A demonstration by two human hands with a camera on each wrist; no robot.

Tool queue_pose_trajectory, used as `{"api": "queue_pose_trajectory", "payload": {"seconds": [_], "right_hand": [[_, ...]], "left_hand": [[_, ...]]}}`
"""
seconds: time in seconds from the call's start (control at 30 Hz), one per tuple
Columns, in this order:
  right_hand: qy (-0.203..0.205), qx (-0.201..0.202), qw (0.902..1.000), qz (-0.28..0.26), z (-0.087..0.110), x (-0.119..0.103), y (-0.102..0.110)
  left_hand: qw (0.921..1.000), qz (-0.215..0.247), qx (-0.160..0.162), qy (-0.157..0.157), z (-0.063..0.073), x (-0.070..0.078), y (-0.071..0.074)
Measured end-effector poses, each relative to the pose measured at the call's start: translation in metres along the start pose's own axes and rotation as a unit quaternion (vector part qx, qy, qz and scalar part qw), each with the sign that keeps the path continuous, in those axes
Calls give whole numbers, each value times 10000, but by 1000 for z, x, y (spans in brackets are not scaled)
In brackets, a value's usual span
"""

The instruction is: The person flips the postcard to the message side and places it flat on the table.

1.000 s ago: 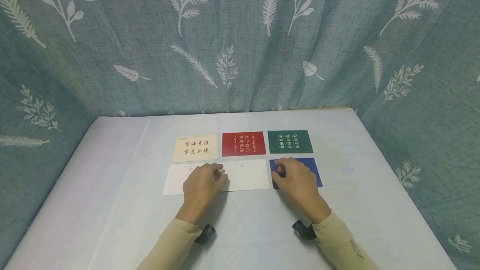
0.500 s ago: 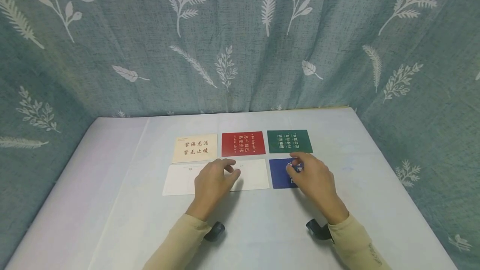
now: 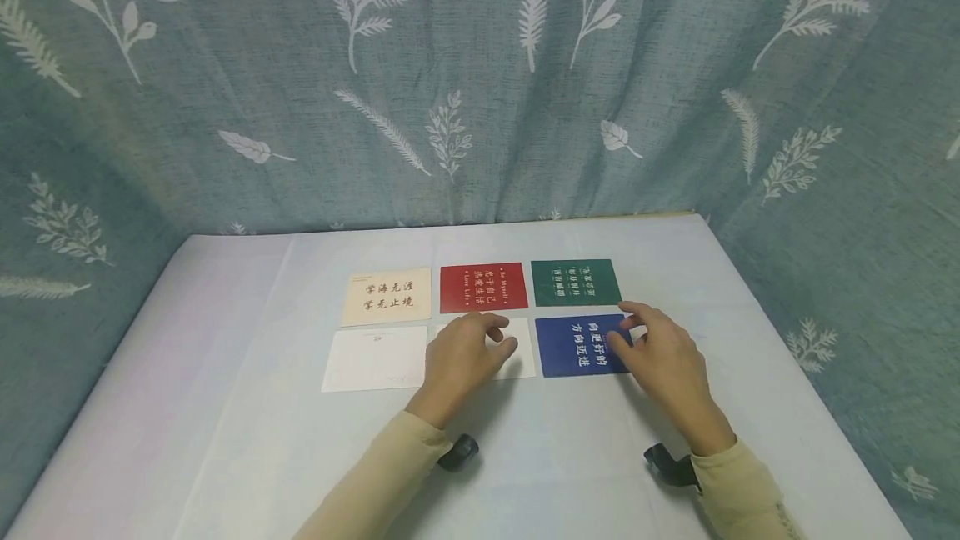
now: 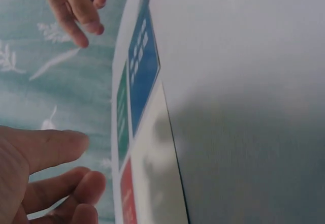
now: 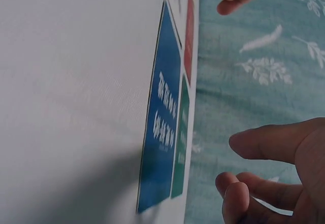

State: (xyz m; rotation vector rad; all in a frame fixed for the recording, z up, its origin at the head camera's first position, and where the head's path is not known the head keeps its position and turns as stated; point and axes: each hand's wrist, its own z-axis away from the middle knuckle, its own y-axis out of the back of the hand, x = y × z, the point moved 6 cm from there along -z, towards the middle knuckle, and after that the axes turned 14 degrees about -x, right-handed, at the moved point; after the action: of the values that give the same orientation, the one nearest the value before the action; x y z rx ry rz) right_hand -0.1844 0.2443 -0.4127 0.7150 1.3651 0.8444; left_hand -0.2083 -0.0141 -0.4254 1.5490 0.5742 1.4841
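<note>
The blue card [image 3: 583, 345] lies lower right of the six-card grid, its white lettering now uncovered: the right hand [image 3: 664, 354] has slid off to its right edge, fingers loosely spread, gripping nothing. The left hand [image 3: 467, 354] has drifted right onto the middle white card [image 3: 519, 347], relaxed.

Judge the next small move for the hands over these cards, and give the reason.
Probably the left hand should turn over the white card beneath it. The cream card, red card, green card and blue card all show printed text, while the two white ones look nearly blank. The right hand hovers at the blue card's right edge, holding nothing.
</note>
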Motion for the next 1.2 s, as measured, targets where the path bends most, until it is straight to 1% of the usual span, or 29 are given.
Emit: {"api": "queue_pose_trajectory", "payload": {"seconds": [0.27,0.43,0.63,0.77,0.97,1.2], "right_hand": [[-266,-94,9996,-20,2,18,4],[-246,-263,9994,-12,0,26,0],[-188,-422,9989,54,-3,32,-2],[-276,-709,9969,219,-7,36,-6],[-385,-1222,9908,442,-10,39,-12],[-369,-1397,9879,571,-12,40,-13]], "left_hand": [[9992,-134,-299,-233,-10,18,-21],[9983,-203,-484,-242,-15,25,-30],[9967,-220,-771,-131,-22,28,-37],[9959,-257,-871,-53,-25,30,-40],[9953,-186,-947,41,-26,31,-41],[9956,-107,-925,123,-27,31,-42]]}}
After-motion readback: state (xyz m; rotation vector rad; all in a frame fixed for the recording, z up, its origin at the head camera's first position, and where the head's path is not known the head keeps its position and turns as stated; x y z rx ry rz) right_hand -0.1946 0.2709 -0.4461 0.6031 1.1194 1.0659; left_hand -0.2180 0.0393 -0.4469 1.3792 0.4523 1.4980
